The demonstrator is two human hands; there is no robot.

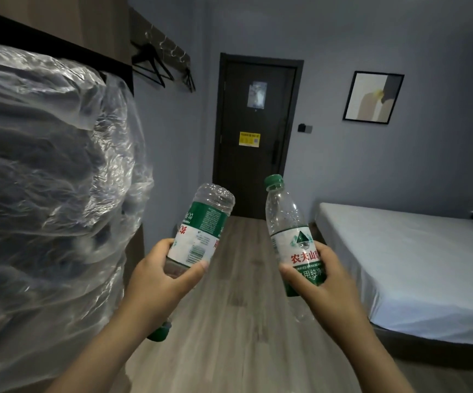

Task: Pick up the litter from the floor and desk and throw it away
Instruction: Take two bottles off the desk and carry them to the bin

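My left hand (160,282) grips an empty clear plastic water bottle (201,228) upside down, its base pointing up and its green cap showing below my wrist. My right hand (323,282) grips a second empty bottle (292,231) upright, with a green cap on top and a white-and-green label with red characters. Both bottles are held in the air in front of me, above the wooden floor (238,321).
A big bundle wrapped in clear plastic (45,194) fills the left side. A bed with a white sheet (405,262) stands on the right. A dark closed door (253,137) is straight ahead, hangers (156,63) on the left wall, a framed picture (373,97) on the right.
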